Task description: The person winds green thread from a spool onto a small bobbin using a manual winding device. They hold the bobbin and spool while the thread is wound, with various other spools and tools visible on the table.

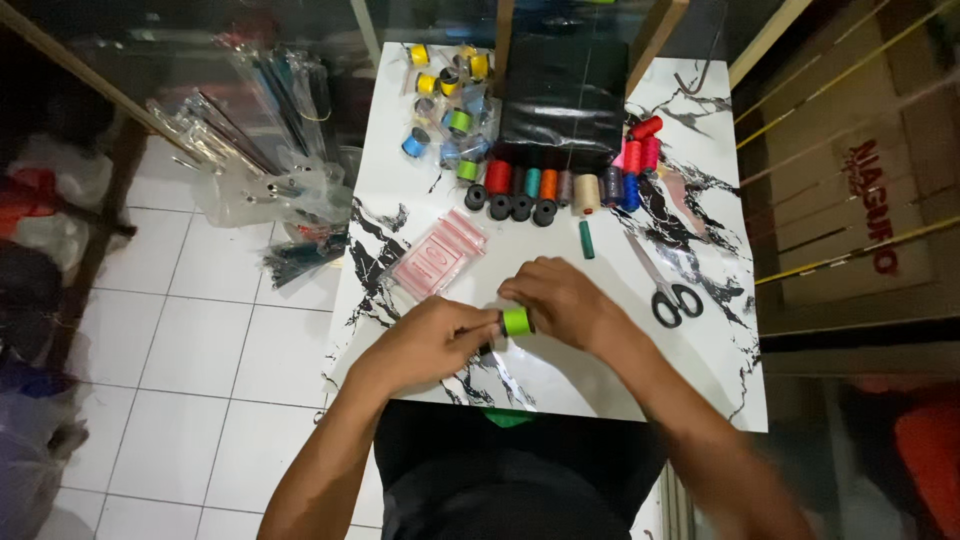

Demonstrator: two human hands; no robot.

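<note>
Both grips meet on one small bright green spool of thread (517,321), which sits between our two hands just above the near part of the white, black-veined marble-patterned surface (600,385). Our left hand (432,338) has its fingers pressed together on the spool's left end, and our right hand (562,298) curls over it from above and the right, fingertips pinching the top and far side. We cannot tell whether the spool touches the surface.

Just beyond our left hand lies a flat pink packet in clear plastic (437,256), tilted on the surface. Farther back stands a row of thread spools in red, teal, orange, cream and dark blue (560,185), with four black spools (508,205) just in front of it. A dark green cylindrical spool (586,239) lies alone between that row and our right hand. To the right of our right hand lie black-handled scissors (668,290), blades pointing away from us. At the far end of the surface sits a black plastic bag (563,100), with a loose heap of yellow, blue and green spools in clear wrap (450,100) to its left. Clear plastic bags (250,150) lie on the white tiled floor (190,350) to the left of the surface.
</note>
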